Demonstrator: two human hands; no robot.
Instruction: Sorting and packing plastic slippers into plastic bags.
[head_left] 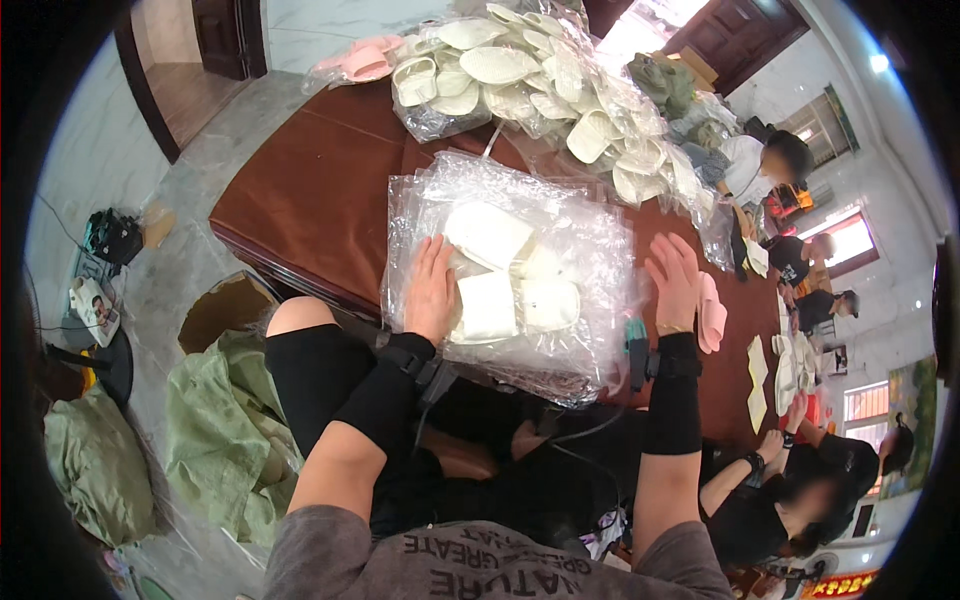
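In front of me lies a stack of clear plastic bags [600, 240] with several cream slippers [487, 306] in the middle of it. Whether they sit inside the top bag or on it, I cannot tell. My left hand [432, 292] rests flat at the stack's left side, fingers stretched forward and touching the plastic beside the slippers. My right hand [673, 283] is just past the stack's right edge, fingers spread and holding nothing. A pink slipper [711, 313] lies close to its right side.
Beyond the bags, a large heap of bagged cream slippers [500, 65] covers the far part of the brown table [310, 190], with pink slippers [368, 60] at its left. Green sacks [225, 430] and a cardboard box [225, 310] stand left. Other people work along the right.
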